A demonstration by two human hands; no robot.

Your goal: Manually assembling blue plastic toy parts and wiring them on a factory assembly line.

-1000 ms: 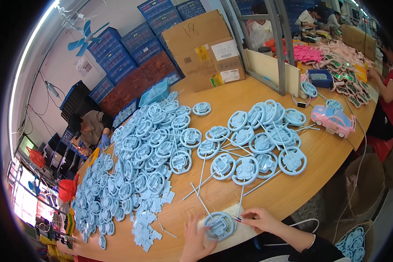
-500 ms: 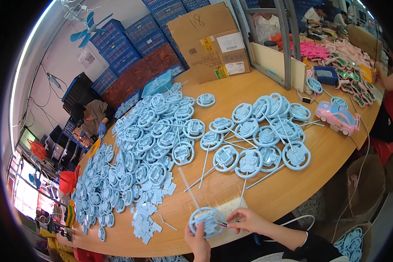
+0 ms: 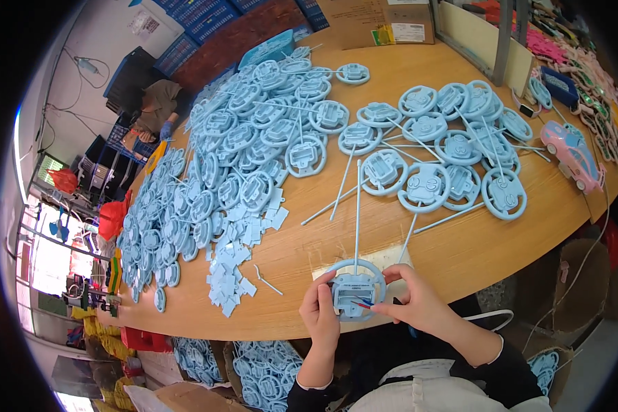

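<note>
My left hand grips the left side of a light-blue plastic ring-shaped toy part, its open back compartment facing up. A long thin stick runs from its top away from me over the table. Short red and blue wires lie across the compartment. At the right side, my right hand has its thumb against the wires and its fingers near the ring's rim. How far the fingers wrap behind the ring is hidden. Beneath the toy part is a pale work mat on the table.
A big heap of similar ring parts covers the left; another group lies ahead right. Small flat blue plates and a thin blue strip lie nearer. A pink toy car stands far right. A co-worker sits far left.
The view has tilted down. The toy part has turned so its stick points straight ahead and its compartment faces me. My right hand has come closer in against its right side.
</note>
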